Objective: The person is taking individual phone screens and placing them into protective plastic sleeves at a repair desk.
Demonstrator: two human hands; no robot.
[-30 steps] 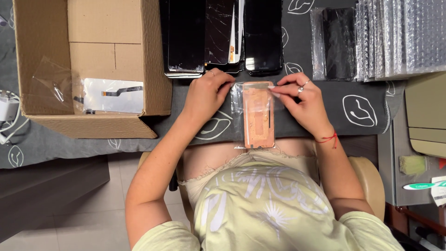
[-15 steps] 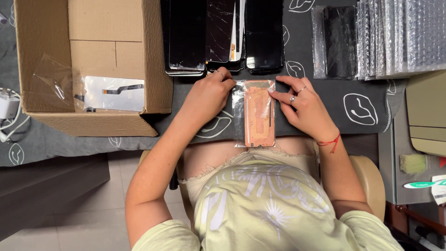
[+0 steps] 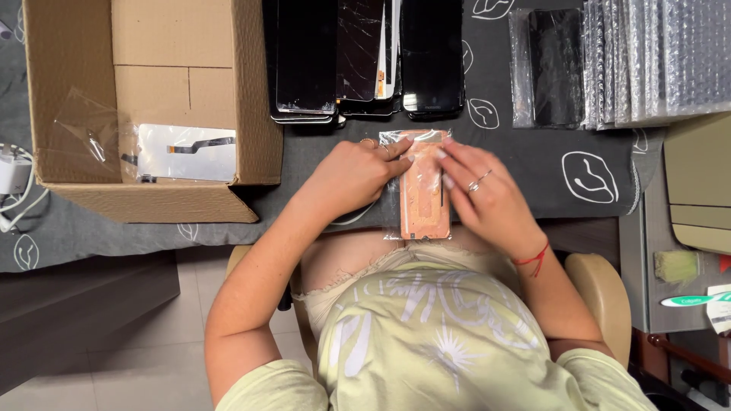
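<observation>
Orange panel (image 3: 420, 199) in a clear sleeve runs twelve to six; left hand (image 3: 358, 171) at nine and right hand (image 3: 483, 194) at three both press fingers flat on it.

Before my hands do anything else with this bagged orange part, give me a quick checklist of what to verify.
1. Both hands on the bag: ok. The left hand and right hand press on the clear bag.
2. Orange part fully inside the bag: ok.
3. Bag's top edge sealed: cannot tell, fingers cover it.
4. Bag flat on the dark cloth: not ok, its lower end overhangs the table edge.
5. Cardboard box open: ok.
6. Stack of dark screens clear of the bag: ok, apart from it.
</observation>
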